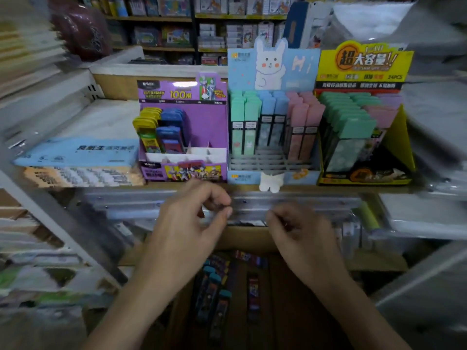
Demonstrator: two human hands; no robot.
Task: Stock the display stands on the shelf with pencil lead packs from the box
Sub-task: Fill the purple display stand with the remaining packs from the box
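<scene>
Three display stands are seen side by side along the front edge of the shelf point(328, 189): a purple stand point(209, 122) toward the left, a pale blue stand point(298, 61) with a rabbit drawing in the middle, and a yellow stand point(364, 64) toward the right end. Yellow and blue pencil lead packs point(166, 132) are stood upright in the left rear part of the purple stand, and white dividers point(197, 154) are exposed along its front. Green, blue and pink packs are held in rows in the middle stand, and green and lilac packs in the yellow one. Flat blue packets point(75, 152) are stacked toward the shelf's left end.

An open cardboard box point(247, 238) is placed below the shelf's front edge, and dark packs with teal caps point(214, 294) are laid lengthwise in it.

Both hands are raised above the box, just in front of the shelf's front edge. The left hand point(194, 218) is held below the purple stand with its fingers loosely curled, and nothing is seen in it. The right hand point(298, 231) is turned with its back to the camera; whether anything is grasped in it cannot be told.
</scene>
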